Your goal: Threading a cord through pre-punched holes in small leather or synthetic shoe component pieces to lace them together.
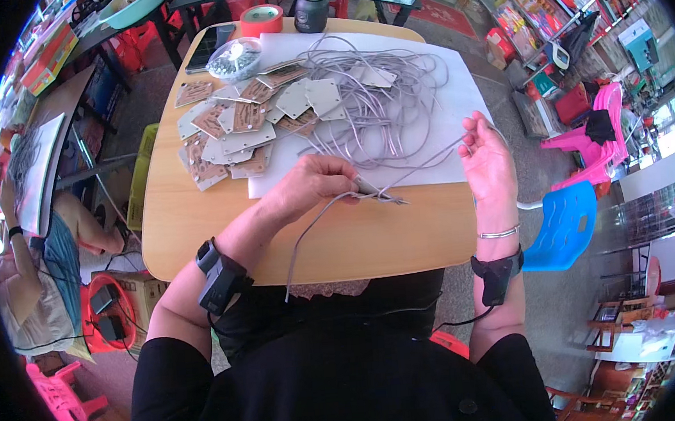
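My left hand [321,182] is closed on a small bunch of thin grey cord ends [383,197] above the front part of the table. One loose end hangs down past the table's front edge. My right hand [487,157] is raised at the table's right edge, palm up with curled fingers. A grey cord [435,155] runs from the bunch to these fingers, which are closed on it. Beyond my hands lies a tangled heap of the same cord [393,113] on a white sheet [453,69]. Left of it, several flat grey and brown plates [249,115] are piled loosely.
A clear tub of small metal parts [235,60], red tape roll [261,20], dark flask [312,9] and phone [209,47] stand along the table's [191,244] far side. A blue stool [562,226] stands right. Another person [34,286] sits at a left-hand table.
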A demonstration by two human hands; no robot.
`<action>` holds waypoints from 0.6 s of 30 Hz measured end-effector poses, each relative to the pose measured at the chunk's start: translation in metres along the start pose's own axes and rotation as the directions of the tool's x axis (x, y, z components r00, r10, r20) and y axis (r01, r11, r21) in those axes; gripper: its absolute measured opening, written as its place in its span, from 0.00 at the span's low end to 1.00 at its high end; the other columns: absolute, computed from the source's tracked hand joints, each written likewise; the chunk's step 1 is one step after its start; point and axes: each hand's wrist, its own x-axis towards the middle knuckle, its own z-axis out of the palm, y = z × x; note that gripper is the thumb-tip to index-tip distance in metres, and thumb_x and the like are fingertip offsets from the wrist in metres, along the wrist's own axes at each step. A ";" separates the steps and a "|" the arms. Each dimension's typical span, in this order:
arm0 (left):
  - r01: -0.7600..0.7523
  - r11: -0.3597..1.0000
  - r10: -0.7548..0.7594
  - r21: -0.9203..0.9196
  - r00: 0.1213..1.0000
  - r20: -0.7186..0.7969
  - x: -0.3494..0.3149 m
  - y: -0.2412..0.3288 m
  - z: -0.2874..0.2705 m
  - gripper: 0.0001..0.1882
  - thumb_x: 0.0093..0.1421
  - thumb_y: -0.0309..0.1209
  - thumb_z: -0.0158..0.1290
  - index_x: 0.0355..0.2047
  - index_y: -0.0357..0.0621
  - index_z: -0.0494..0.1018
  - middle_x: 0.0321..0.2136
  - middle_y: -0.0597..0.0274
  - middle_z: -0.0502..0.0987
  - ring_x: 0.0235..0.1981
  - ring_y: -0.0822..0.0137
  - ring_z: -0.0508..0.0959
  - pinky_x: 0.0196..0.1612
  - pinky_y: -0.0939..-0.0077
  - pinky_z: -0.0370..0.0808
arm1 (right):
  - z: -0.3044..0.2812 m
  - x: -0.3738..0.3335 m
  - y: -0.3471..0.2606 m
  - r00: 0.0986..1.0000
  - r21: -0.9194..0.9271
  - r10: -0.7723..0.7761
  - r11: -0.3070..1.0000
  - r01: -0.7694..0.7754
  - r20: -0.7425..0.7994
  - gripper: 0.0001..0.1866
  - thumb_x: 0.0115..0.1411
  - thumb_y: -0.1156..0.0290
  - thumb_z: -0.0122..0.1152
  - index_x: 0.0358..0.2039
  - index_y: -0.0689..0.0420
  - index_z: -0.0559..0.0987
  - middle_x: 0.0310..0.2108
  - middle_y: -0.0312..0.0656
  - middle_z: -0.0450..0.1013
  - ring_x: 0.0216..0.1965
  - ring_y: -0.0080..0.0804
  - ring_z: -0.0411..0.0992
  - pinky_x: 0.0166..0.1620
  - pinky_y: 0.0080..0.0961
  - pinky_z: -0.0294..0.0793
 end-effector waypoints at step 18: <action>0.074 0.987 -0.064 -0.142 0.996 0.069 0.002 0.006 -0.005 0.10 0.55 0.27 0.54 0.34 0.30 0.74 0.30 0.52 0.78 0.30 0.63 0.79 0.38 0.73 0.78 | 0.052 -0.055 0.045 0.929 -0.684 0.105 0.707 0.180 0.354 0.07 0.56 0.75 0.57 0.35 0.62 0.80 0.27 0.33 0.74 0.29 0.15 0.68 0.33 0.13 0.66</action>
